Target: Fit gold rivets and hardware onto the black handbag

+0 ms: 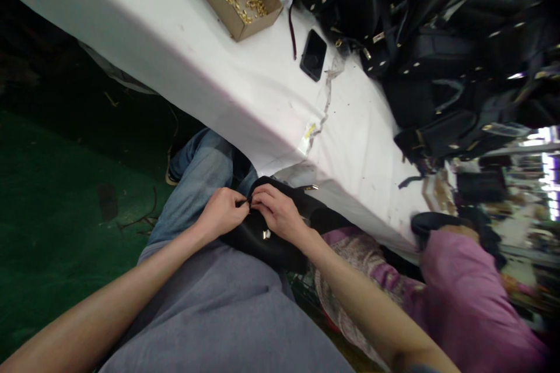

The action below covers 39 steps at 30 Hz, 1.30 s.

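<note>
A black bag (254,245) with gold-coloured metal fittings lies across my lap, against the table's edge. Over its upper part, my left hand (225,211) pinches a small dark piece, perhaps a strap end or tab of the bag. Close beside it, my right hand (275,210) has its thumb and fingers closed on the same spot, fingertips nearly touching the left ones. One metal fitting (266,234) shows on the bag just below my right hand, and a metal-tipped pull (310,187) sticks out beyond it. The exact piece between the fingertips is too small to make out.
On the white-covered table (258,87) are a cardboard box (238,26) of small gold-coloured parts, a black phone (314,55) and a dark red strip (291,32). Many black bags (437,58) are heaped on the right. A person in pink (464,285) sits close on my right.
</note>
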{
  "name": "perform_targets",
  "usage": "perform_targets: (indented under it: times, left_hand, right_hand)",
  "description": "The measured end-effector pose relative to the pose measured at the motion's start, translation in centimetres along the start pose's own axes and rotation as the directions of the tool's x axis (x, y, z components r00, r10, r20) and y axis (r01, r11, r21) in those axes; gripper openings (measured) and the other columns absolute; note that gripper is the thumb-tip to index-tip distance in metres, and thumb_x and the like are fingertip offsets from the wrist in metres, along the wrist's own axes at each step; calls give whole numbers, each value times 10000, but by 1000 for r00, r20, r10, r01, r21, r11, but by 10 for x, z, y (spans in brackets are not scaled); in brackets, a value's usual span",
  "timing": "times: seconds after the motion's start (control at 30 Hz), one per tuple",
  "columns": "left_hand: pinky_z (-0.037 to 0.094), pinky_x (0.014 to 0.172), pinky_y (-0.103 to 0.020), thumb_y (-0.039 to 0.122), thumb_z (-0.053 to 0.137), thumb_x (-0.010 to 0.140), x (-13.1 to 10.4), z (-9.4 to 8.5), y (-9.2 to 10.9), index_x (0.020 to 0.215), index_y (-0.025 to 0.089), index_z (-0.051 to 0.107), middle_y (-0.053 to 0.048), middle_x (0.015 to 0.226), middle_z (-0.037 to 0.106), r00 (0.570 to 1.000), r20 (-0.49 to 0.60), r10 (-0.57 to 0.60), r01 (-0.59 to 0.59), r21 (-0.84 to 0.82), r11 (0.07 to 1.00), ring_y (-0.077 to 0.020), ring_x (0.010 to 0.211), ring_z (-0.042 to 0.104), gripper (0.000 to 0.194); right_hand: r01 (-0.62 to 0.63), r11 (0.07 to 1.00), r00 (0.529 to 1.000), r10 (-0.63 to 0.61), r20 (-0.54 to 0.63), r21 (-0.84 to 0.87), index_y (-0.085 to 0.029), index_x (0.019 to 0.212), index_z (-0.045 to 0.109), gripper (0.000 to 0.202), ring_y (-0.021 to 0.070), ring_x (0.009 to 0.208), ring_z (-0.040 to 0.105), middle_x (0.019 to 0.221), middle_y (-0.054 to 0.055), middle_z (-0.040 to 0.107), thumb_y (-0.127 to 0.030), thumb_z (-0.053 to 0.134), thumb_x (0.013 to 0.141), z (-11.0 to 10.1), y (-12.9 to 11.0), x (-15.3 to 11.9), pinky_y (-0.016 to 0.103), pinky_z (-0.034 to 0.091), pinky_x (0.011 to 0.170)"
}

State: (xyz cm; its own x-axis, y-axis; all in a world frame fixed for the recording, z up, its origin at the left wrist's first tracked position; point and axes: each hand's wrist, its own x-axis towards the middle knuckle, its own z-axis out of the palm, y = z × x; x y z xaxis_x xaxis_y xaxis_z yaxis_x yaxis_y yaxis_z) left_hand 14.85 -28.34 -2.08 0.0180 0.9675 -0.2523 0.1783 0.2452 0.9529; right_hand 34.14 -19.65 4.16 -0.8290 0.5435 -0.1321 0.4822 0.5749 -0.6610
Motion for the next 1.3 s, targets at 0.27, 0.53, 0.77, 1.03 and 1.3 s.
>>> perform_targets:
  times: [0.27,0.53,0.77,1.03,1.3]
  left_hand:
    - [212,586,-360,260,589,893,-2,-2,5,558,190,475,36,572,328,1000,-21,14,-13,38,999,-123,563,390,361]
    - [232,604,-365,226,589,888,-3,-6,11,562,189,526,-9,548,508,999,-19,30,-29,79,996,-145,577,428,334]
    - [233,606,-364,252,602,928,-6,-9,16,598,183,640,-31,576,571,997,39,68,-71,90,993,-165,578,475,339]
    - [229,595,-358,297,589,969,-9,-14,10,607,180,623,4,574,518,983,151,102,-109,37,993,-149,576,479,382]
    - [228,590,-354,274,553,990,-10,-12,8,637,175,619,12,595,531,986,142,86,-87,2,996,-143,580,469,373]
  right_hand:
    - [-12,1000,1000,12,24,18,-265,1089,686,137,243,1091,682,1211,77,675,-173,585,1105,-3,-1,2,384,573,973]
    - [-88,995,994,90,-57,43,-243,1022,652,95,236,1035,683,1135,74,682,-165,632,1071,1,-11,1,375,569,935]
    - [-157,988,986,157,-63,5,-259,1123,665,167,242,984,687,1089,52,704,-137,692,1012,-1,-17,-1,374,567,885]
    - [-179,983,983,180,30,-46,-265,1117,658,211,221,984,687,1079,23,704,-104,726,998,-10,-25,0,339,539,880]
    - [-198,976,980,198,-5,-85,-266,1103,657,201,218,981,695,1084,23,715,-108,732,1002,-3,-26,2,332,530,836]
